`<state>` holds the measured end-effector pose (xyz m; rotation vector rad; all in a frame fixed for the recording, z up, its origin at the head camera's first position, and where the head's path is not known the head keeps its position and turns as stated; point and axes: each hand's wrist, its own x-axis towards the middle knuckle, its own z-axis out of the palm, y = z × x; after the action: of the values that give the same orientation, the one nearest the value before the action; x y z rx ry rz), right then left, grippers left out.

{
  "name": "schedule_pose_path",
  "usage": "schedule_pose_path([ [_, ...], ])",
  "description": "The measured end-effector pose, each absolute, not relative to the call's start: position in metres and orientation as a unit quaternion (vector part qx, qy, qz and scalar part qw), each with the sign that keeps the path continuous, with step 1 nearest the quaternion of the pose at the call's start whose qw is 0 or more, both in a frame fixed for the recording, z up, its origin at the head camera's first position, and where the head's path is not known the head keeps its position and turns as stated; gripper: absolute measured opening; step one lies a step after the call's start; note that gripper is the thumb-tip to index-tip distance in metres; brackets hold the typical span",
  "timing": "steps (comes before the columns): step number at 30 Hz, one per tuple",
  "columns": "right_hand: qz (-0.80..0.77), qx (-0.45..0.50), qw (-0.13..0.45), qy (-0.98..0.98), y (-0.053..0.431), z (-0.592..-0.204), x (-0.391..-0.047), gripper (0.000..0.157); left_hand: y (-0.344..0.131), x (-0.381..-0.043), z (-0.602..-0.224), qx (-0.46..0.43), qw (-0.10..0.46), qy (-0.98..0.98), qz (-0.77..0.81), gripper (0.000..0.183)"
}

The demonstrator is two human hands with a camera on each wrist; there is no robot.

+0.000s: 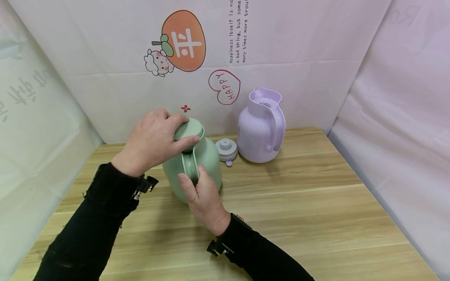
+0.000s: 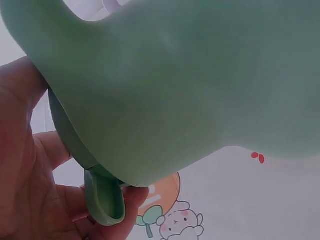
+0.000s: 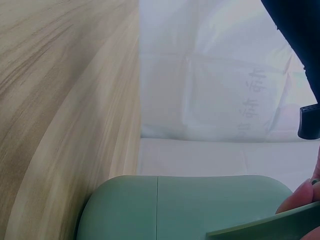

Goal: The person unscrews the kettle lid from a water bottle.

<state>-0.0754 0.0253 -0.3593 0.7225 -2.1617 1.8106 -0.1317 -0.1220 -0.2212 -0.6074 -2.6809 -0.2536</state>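
A green thermos jug [image 1: 209, 166] stands on the wooden table, its handle towards me. My left hand [image 1: 151, 138] grips the round green lid [image 1: 190, 130] at the jug's mouth from above, thumb on the near side and fingers round the far rim. In the left wrist view, a small green tab [image 2: 106, 200] sticks out from the lid between the fingers. My right hand [image 1: 205, 201] holds the jug's handle [image 1: 190, 166], thumb along one side; the other fingers are mostly hidden. In the right wrist view, fingertips [image 3: 297, 197] show at the handle's edge.
Right of the green jug stands a lilac jug [image 1: 258, 134] with its mouth uncovered. Between the jugs lies a grey stopper [image 1: 226, 149] with a small lilac tab. A printed white cloth [image 1: 299, 78] hangs right behind the table's [image 1: 299, 203] far edge, with cloth at both sides.
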Motion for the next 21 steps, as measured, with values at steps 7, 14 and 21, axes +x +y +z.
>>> schedule_pose_path([
  [7, 0.618, 0.253, 0.117, -0.735, 0.025, -0.360, -0.075, 0.035, -0.118, -0.131, -0.221, -0.208, 0.192, -0.957, -0.067, 0.058],
  [14, 0.619, 0.253, 0.115, -0.735, 0.025, -0.361, -0.076, 0.033, -0.113, -0.130, -0.219, -0.187, 0.193, -0.962, -0.043, 0.063],
  [21, 0.618, 0.253, 0.117, -0.735, 0.025, -0.361, -0.076, 0.037, -0.109, -0.128, -0.220, -0.164, 0.204, -0.965, -0.032, 0.068],
])
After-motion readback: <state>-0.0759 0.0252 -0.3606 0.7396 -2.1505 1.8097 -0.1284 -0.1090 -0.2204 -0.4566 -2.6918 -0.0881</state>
